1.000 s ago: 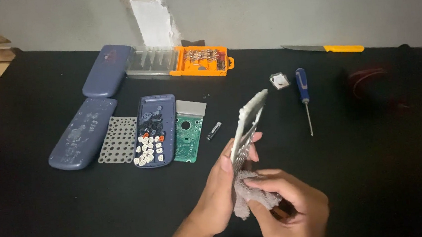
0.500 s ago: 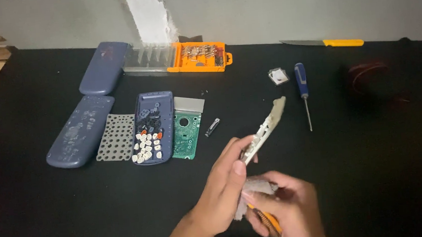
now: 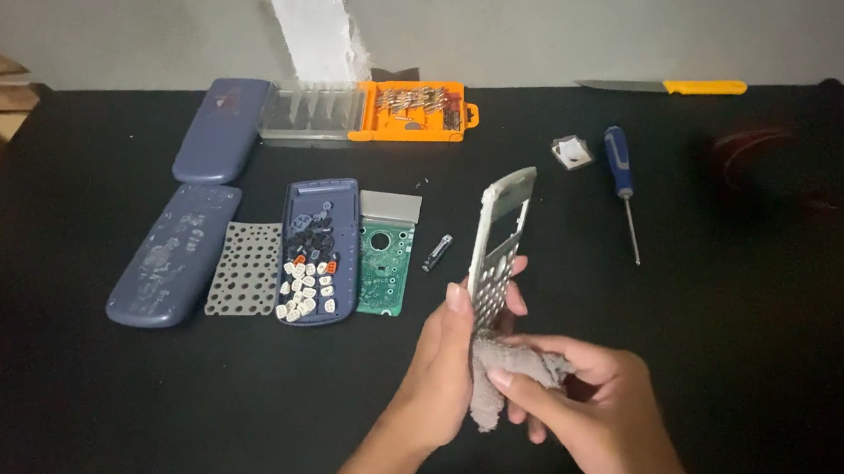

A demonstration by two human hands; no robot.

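My left hand [image 3: 447, 365] grips the lower end of a silver calculator front panel [image 3: 499, 241], held upright and tilted, its window and key holes showing. My right hand [image 3: 586, 410] pinches a grey cloth [image 3: 508, 376] against the panel's bottom end. Left of the hands on the black table lie the taken-apart calculator pieces: a blue back shell holding loose keys [image 3: 315, 250], a green circuit board [image 3: 387, 260], a grey perforated key mat [image 3: 246, 268] and two blue covers [image 3: 174, 253] [image 3: 221, 129].
An orange and clear screwdriver bit case [image 3: 372, 113] sits at the back by the wall. A blue-handled screwdriver [image 3: 623, 183], a small square part [image 3: 570, 151], a small battery [image 3: 437, 253] and a yellow-handled knife [image 3: 666, 88] lie on the black table [image 3: 105, 412].
The panel has swung more upright and nearer the middle of the view. My right hand has shifted with the cloth along the panel's lower end. The camera has moved slightly.
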